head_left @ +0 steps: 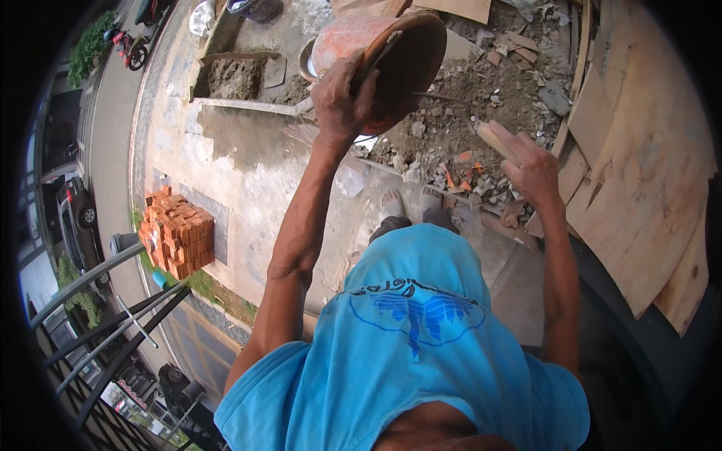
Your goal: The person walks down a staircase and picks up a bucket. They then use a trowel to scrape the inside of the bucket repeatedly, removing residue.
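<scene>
My left hand (pixel 342 98) grips the rim of an orange-brown bucket (pixel 383 49) that is tilted, its dark mouth facing right and down. My right hand (pixel 530 165) is closed around a wooden handle (pixel 492 137); the tool's blade lies behind the bucket and is mostly hidden. Both arms reach forward over a concrete slab. My feet in sandals (pixel 410 203) stand below the bucket, at the edge of a heap of rubble (pixel 489 98). My blue shirt fills the lower middle.
A patch of wet mortar (pixel 237 79) lies on the slab at upper left. A stack of red bricks (pixel 177 233) sits far below at the left, beside a street with parked vehicles. Plywood sheets (pixel 639 165) lie at the right. Metal railing bars (pixel 113 316) cross the lower left.
</scene>
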### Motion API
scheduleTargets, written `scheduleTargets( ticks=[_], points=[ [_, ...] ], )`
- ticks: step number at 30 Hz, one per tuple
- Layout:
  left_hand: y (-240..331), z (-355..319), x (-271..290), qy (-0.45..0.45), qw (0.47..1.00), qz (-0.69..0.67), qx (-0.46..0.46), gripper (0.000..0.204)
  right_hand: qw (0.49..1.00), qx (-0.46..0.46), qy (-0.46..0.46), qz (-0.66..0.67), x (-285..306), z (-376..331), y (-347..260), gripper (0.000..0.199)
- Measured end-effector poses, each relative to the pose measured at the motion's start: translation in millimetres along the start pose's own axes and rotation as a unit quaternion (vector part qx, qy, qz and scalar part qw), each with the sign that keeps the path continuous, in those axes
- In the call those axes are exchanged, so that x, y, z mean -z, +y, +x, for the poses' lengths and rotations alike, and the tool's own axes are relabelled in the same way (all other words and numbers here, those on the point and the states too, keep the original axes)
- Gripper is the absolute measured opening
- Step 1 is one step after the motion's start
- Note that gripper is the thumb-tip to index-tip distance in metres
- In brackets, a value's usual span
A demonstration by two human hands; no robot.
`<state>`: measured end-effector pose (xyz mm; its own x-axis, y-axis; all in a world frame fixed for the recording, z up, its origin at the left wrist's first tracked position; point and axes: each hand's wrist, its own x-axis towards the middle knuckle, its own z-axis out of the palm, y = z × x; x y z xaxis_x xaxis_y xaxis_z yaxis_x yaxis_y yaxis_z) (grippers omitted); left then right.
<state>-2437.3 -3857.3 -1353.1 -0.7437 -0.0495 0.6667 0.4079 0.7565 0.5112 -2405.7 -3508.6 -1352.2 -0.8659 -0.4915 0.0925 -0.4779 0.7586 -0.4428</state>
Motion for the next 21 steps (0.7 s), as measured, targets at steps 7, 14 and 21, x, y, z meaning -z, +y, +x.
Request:
scheduleTargets(
  ticks=[7,14,21],
  points=[
    [43.6,32.8,-12.0,0.016,0.996,0.045,-0.069,0.035,0.992,-0.04,0.092,-0.071,-16.7,27.5,5.7,0.073],
    [46.3,48.9,-4.7,0.083,0.986,0.065,-0.131,0.041,0.989,-0.029,0.137,-0.053,-19.2,36.1,-0.1,0.064],
    [47.7,43.8,-2.1,0.043,0.993,0.071,-0.087,0.04,0.991,-0.053,0.112,-0.044,-17.7,37.9,-12.2,0.059]
  ],
)
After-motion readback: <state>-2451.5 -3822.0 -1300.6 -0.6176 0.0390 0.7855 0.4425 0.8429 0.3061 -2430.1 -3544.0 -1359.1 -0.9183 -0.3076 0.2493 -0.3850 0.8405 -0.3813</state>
